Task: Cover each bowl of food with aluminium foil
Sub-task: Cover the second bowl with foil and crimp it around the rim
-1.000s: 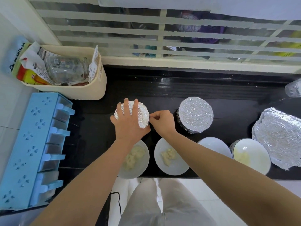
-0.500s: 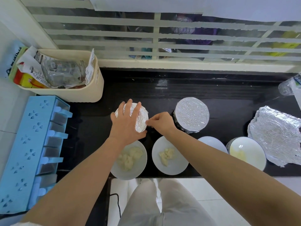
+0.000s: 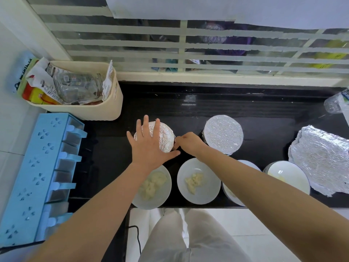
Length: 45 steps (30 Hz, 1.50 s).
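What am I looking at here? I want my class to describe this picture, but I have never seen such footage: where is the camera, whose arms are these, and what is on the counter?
No machine: a person wears a wide-angle camera on the head, so the picture looks down along their own arms at a black counter. The left hand lies flat, fingers straight, on a foil-covered bowl; the right hand appears to pinch the foil at its edge. Beside it stands a second covered bowl. Nearer the person stand four uncovered bowls: the left bowl and middle bowl show pale food, the third bowl is mostly hidden by the right arm, then the rightmost bowl. A loose foil sheet lies far right. A blue condiment rack and a cream basket sit at the left.
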Available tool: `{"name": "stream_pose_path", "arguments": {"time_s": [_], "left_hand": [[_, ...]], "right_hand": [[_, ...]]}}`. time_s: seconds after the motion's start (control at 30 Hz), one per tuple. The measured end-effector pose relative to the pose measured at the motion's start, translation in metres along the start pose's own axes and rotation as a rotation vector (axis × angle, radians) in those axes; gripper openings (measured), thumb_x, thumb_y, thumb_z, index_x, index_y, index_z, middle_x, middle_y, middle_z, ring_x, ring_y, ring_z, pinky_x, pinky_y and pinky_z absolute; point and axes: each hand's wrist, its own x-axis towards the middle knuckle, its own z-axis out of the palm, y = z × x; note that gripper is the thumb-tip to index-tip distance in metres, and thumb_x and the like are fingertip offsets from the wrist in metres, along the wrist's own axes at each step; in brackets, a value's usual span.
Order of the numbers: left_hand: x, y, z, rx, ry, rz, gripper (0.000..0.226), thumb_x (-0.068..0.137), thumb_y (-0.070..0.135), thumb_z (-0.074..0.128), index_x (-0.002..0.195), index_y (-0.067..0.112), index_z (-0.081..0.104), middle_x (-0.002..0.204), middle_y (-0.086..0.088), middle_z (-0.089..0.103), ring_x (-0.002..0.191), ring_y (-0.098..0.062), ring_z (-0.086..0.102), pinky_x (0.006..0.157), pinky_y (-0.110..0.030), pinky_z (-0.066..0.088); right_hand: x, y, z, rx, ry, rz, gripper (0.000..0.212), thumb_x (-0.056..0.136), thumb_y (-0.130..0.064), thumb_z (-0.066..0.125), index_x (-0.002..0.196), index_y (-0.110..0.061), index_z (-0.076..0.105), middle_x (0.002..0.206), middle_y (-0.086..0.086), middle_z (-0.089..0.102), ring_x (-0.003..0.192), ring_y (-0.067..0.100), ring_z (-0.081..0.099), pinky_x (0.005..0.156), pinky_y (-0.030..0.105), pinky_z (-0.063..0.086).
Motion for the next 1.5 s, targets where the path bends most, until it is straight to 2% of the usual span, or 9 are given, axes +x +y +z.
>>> {"name": "stream_pose_path", "arguments": {"time_s": [0.17,0.37,0.43,0.63,0.73,0.87,1.1,1.27,1.5], "left_hand": [[-0.001,0.015,0.008,-0.033,0.084,-0.109,0.115,0.065,0.092,0.030,0.151,0.015,0.034,0.155,-0.020,0.033,0.141,-0.043,0.033,0.092,-0.062,0.041],[-0.001,0.012,0.015,-0.008,0.105,-0.097,0.106,0.069,0.078,0.053,0.152,0.018,0.029,0.156,-0.016,0.030,0.141,-0.041,0.031,0.095,-0.061,0.039],[-0.001,0.012,0.015,-0.009,0.102,-0.097,0.106,0.068,0.075,0.057,0.152,0.018,0.030,0.155,-0.016,0.031,0.141,-0.041,0.032,0.094,-0.061,0.039],[-0.001,0.011,0.016,0.008,0.105,-0.084,0.106,0.067,0.071,0.064,0.152,0.018,0.030,0.155,-0.016,0.032,0.139,-0.040,0.033,0.094,-0.060,0.039],[-0.002,0.011,0.015,0.010,0.111,-0.074,0.105,0.067,0.071,0.064,0.152,0.019,0.030,0.155,-0.015,0.032,0.139,-0.040,0.033,0.094,-0.060,0.039],[-0.002,0.009,0.015,0.006,0.105,-0.060,0.104,0.066,0.072,0.060,0.152,0.020,0.030,0.155,-0.014,0.031,0.139,-0.039,0.032,0.094,-0.060,0.039],[-0.002,0.007,0.014,0.009,0.101,-0.031,0.104,0.067,0.072,0.058,0.152,0.021,0.028,0.155,-0.014,0.030,0.140,-0.039,0.031,0.096,-0.060,0.038],[-0.002,0.007,0.015,0.007,0.097,-0.032,0.106,0.067,0.073,0.062,0.152,0.022,0.026,0.156,-0.014,0.029,0.140,-0.039,0.031,0.096,-0.060,0.038],[-0.002,0.007,0.015,0.017,0.108,-0.024,0.104,0.067,0.073,0.059,0.152,0.022,0.028,0.155,-0.014,0.031,0.139,-0.039,0.032,0.095,-0.060,0.038]], "right_hand": [[0.005,0.001,-0.001,0.035,0.000,0.022,0.044,0.097,-0.027,0.033,0.100,-0.004,0.070,0.107,0.010,0.069,0.082,0.019,0.053,0.080,0.031,0.042],[0.015,0.006,-0.006,-0.077,0.133,-0.055,0.032,0.094,-0.018,0.046,0.108,0.004,0.065,0.110,0.017,0.067,0.105,0.032,0.060,0.091,0.039,0.046],[0.019,0.008,-0.006,-0.091,0.138,-0.102,0.030,0.093,-0.015,0.052,0.119,-0.002,0.058,0.118,0.013,0.064,0.112,0.028,0.058,0.094,0.035,0.044],[0.031,0.014,-0.002,-0.070,-0.014,-0.261,0.062,0.088,0.003,0.055,0.145,-0.014,0.037,0.143,0.008,0.049,0.129,0.023,0.048,0.109,0.032,0.038],[0.034,0.014,-0.001,-0.084,-0.023,-0.308,0.056,0.088,0.006,0.051,0.140,-0.013,0.044,0.129,0.008,0.061,0.124,0.021,0.053,0.103,0.027,0.041],[0.038,0.010,-0.002,-0.156,0.041,-0.339,0.037,0.090,0.001,0.050,0.121,-0.015,0.061,0.110,0.005,0.069,0.106,0.019,0.062,0.095,0.033,0.049],[0.040,0.014,-0.005,-0.202,0.117,-0.389,0.023,0.088,-0.007,0.059,0.107,-0.016,0.068,0.105,0.003,0.071,0.101,0.019,0.064,0.093,0.040,0.052],[0.038,0.012,-0.005,-0.173,0.145,-0.433,0.024,0.089,-0.010,0.060,0.111,-0.015,0.066,0.102,0.002,0.071,0.095,0.017,0.064,0.089,0.035,0.053],[0.044,0.008,-0.006,-0.262,0.196,-0.406,0.009,0.087,-0.014,0.065,0.093,-0.020,0.070,0.094,-0.002,0.071,0.088,0.015,0.064,0.084,0.038,0.056]]}}
